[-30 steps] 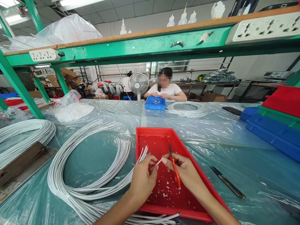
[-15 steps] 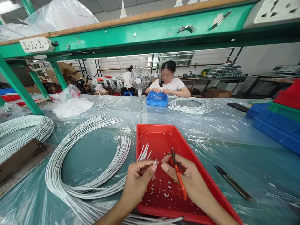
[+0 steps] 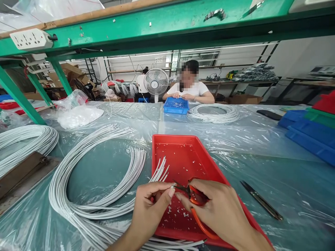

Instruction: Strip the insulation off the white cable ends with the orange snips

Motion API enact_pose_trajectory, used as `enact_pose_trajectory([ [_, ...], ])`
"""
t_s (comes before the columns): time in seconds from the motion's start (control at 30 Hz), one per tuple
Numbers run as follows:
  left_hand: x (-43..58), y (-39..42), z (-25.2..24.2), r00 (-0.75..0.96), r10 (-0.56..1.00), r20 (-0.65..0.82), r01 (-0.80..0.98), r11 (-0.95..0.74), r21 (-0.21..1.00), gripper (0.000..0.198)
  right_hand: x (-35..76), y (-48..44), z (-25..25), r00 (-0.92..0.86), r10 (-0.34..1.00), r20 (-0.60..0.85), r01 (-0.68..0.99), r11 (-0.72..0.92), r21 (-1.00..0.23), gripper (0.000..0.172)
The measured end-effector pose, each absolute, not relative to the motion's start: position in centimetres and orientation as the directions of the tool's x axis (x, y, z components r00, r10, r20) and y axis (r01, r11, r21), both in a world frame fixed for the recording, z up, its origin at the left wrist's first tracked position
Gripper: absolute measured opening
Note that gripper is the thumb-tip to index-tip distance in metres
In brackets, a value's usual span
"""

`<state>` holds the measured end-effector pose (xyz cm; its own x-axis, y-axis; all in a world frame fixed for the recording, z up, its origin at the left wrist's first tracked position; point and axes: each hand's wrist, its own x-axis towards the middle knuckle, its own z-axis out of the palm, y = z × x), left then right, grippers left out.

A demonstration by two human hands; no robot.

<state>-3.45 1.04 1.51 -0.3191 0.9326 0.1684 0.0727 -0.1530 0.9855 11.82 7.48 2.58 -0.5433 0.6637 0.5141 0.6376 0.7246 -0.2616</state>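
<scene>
Over the red tray (image 3: pixel 180 139), my left hand (image 3: pixel 153 204) pinches the end of a white cable between thumb and forefinger. My right hand (image 3: pixel 217 202) is closed around orange-handled scissors (image 3: pixel 200 223). Their dark blades point left and meet the cable end at my left fingertips; whether they touch it I cannot tell. Small white scraps lie scattered in the tray. Left of it rests a large coil of white cables (image 3: pixel 61 188), with several loose ends fanned over the tray's left rim.
Tweezers (image 3: pixel 261 200) lie right of the tray. A brown metal block (image 3: pixel 22 174) and another cable coil (image 3: pixel 39 139) stand at left. Across the table a co-worker (image 3: pixel 201 89) handles things over a blue tray (image 3: pixel 176 111). Stacked bins (image 3: pixel 311 139) stand at right, below a green shelf beam (image 3: pixel 131 29).
My right hand has turned the scissors from pointing upward to pointing left, bringing the blades to the cable end. My left hand keeps its pinch. The view has tilted slightly downward.
</scene>
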Motion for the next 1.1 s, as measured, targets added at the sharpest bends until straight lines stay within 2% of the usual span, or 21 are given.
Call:
enact_pose_trajectory([
  [0.23, -3.6, 0.7, 1.3, -0.296, 0.927, 0.230, 0.171, -0.186, 0.968, 0.024, 11.7, 7.4, 2.6, -0.557, 0.662, 0.501, 0.628, 0.731, -0.268, 0.038],
  [0.37, -3.6, 0.6, 1.7, -0.219, 0.943, 0.249, 0.217, -0.202, 0.955, 0.031, 11.9, 7.3, 2.6, -0.567, 0.662, 0.489, 0.625, 0.733, -0.267, 0.039],
  [0.7, -3.6, 0.5, 2.7, -0.107, 0.967, 0.233, 0.226, -0.205, 0.952, 0.041, 11.9, 7.2, 3.4, -0.583, 0.614, 0.532, 0.638, 0.752, -0.169, 0.037],
  [0.93, -3.7, 0.5, 2.0, -0.178, 0.942, 0.284, 0.245, -0.237, 0.940, 0.027, 12.0, 7.1, 3.3, -0.593, 0.632, 0.499, 0.640, 0.746, -0.184, 0.038],
  [1.1, -3.7, 0.4, 2.1, -0.163, 0.925, 0.344, 0.275, -0.292, 0.916, 0.021, 11.9, 6.9, 3.4, -0.600, 0.670, 0.438, 0.637, 0.731, -0.246, 0.042],
])
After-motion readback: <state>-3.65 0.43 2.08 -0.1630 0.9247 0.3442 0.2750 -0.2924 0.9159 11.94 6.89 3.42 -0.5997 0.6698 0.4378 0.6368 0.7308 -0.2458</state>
